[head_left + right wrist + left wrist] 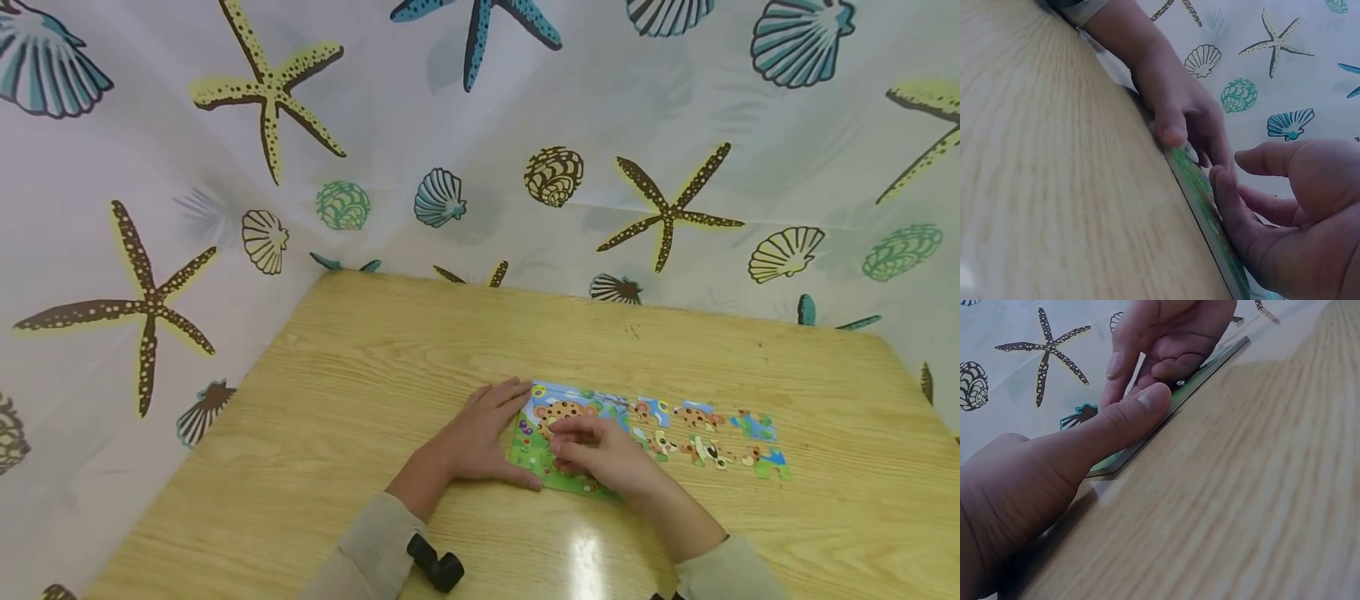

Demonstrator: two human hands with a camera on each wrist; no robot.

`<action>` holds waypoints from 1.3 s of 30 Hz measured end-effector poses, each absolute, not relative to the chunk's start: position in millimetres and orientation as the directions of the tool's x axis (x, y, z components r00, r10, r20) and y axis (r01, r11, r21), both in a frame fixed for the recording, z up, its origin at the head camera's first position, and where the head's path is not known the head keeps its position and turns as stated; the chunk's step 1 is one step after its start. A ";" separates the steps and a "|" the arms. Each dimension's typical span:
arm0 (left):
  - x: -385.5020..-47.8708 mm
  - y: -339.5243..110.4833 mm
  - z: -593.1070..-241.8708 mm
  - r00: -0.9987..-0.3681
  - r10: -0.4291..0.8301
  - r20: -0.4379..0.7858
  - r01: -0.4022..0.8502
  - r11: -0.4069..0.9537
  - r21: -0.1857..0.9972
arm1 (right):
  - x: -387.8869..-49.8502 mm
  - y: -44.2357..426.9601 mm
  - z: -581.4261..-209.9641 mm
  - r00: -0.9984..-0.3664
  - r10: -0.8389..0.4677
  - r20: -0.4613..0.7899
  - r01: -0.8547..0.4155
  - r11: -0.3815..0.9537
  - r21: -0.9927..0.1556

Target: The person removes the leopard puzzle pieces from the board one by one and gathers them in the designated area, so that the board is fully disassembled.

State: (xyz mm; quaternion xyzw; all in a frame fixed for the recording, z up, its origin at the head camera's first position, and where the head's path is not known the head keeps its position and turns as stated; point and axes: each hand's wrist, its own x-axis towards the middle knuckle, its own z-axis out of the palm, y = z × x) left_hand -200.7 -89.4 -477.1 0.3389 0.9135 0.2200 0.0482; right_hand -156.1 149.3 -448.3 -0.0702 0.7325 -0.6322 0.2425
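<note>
Puzzle board lies flat on the worktop, between the two hands, its spotted-animal picture partly covered. Left hand is spread along the board's left side: fingertips at the far corner, thumb laid over the near edge. This grip is open; it appears to steady the board rather than clasp it. Right hand is over the middle of the board, fingers loosely bent, thumb clear of them in the right wrist view. That grip is also open, with no piece visible in it. Whether the fingertips bear on the picture surface cannot be told.

Loose pieces lie just beyond the board's right side in two rows, upper row and lower row.

Step in hand, as judged: work by the right hand on the board's surface while the left braces it. Whether pieces are being fitted or lifted out is not established. Either way, the next move seems to call for a thumb-and-finger pinch on a single piece by its edge, with the board kept from sliding.
</note>
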 end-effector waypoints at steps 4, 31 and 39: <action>-201.4 -93.9 -478.5 -0.743 0.665 0.083 0.599 0.605 0.525 | -157.5 147.6 -451.5 -0.876 -0.403 -0.266 0.206 0.188 -0.960; -190.7 -95.4 -474.4 -0.725 0.682 0.099 0.617 0.578 0.535 | -167.4 111.9 -441.5 -0.865 -0.490 -0.112 -0.239 0.597 -0.766; -194.1 -91.0 -476.6 -0.719 0.688 0.097 0.629 0.586 0.510 | -176.3 116.6 -438.3 -0.795 -0.593 -0.131 -0.336 0.609 -0.719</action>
